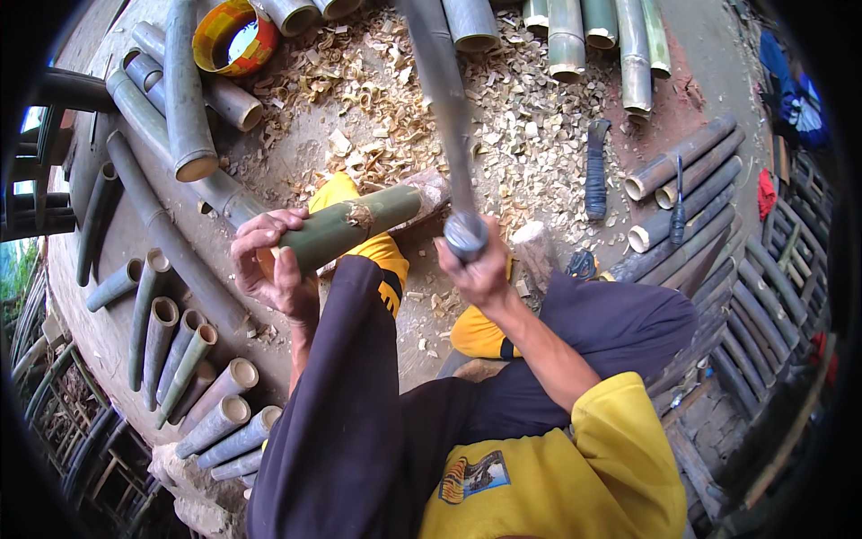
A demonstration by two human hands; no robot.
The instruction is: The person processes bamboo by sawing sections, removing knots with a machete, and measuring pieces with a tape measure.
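My left hand (274, 256) grips the near end of a short green bamboo piece (346, 226). The piece lies tilted, its far end against a pale wooden block (429, 193), and a rough, chipped ring shows around its node. My right hand (480, 269) is closed around the handle of a machete (444, 99), whose long blade points up and away and is smeared by motion. The blade passes just right of the bamboo's far end; whether it touches the bamboo I cannot tell.
Wood chips (377, 117) cover the ground ahead. A second knife with a dark wrapped handle (596, 175) lies to the right, near several bamboo pieces (687, 157). More cut bamboo (180, 346) lies at left. A red and yellow ring-shaped object (208, 49) stands at far left.
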